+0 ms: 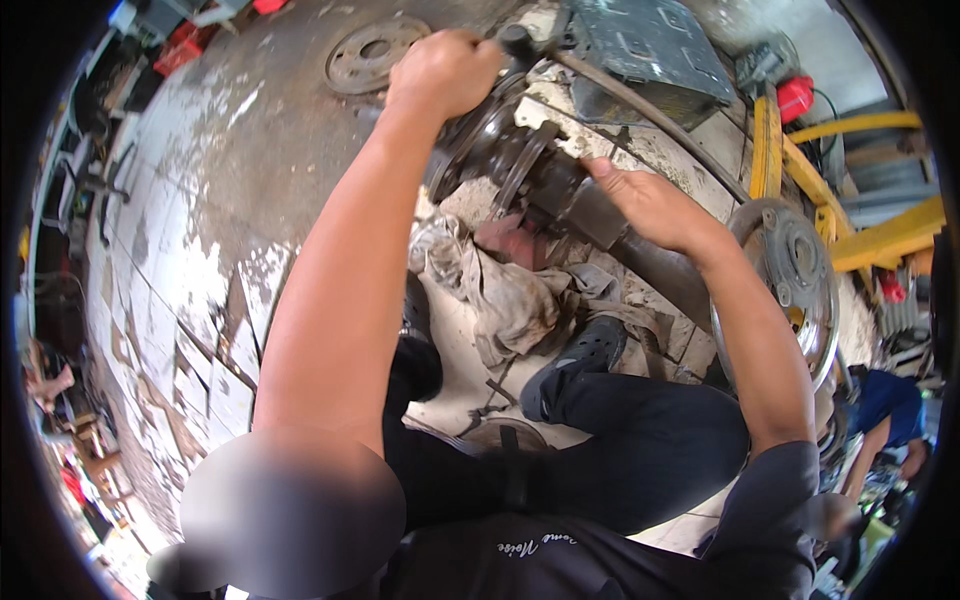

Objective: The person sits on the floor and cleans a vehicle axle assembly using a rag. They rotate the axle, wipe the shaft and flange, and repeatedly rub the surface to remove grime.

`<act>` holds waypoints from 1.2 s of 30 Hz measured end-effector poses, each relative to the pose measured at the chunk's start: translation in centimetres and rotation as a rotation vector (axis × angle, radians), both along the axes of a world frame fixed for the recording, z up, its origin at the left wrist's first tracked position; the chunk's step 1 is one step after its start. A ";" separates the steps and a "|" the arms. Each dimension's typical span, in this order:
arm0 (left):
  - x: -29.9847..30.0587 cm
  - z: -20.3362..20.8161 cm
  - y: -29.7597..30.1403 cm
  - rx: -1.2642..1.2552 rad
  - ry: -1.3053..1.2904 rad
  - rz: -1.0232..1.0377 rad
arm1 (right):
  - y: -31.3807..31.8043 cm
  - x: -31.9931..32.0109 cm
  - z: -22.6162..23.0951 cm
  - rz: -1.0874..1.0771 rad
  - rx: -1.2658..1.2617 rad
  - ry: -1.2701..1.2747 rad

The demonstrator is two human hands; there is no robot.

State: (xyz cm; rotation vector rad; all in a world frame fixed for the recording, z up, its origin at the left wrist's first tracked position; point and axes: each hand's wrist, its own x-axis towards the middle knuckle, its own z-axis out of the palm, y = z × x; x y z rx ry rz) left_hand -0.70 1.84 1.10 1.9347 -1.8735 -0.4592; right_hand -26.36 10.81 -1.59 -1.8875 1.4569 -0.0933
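Floor [190, 215] looked beat-up. Left hand [443, 75] was clenched; right hand [655, 208] lay on the axle [660, 270], grip unclear. Probably steadying it; next called for firm bracing.

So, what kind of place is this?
Probably a vehicle repair workshop: there's what looks like a dark axle, a round metal wheel and a yellow metal frame.

Got a long dark grey-brown metal axle [583, 205], a crumpled cream cloth rag [508, 305] near it (blotchy brown stains, lol), a boxy blue-grey metal case [640, 42] far off, an angular bright yellow steel frame [888, 236] right, and patchy white-and-brown flat floor tiles [205, 265] left.
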 end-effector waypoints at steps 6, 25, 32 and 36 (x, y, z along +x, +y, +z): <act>-0.1 -0.4 -0.2 0.010 0.076 0.044 | -1.7 2.1 0.4 -0.070 0.094 0.138; 0.2 -1.1 -1.6 0.183 0.241 -0.067 | -1.7 3.6 -0.4 -0.074 -0.038 0.246; 0.0 -1.2 -2.1 0.217 0.243 -0.077 | -0.6 4.6 0.8 -0.008 -0.091 0.283; 0.0 -1.1 -1.9 0.162 0.220 -0.083 | -0.3 4.2 0.6 0.001 -0.170 0.292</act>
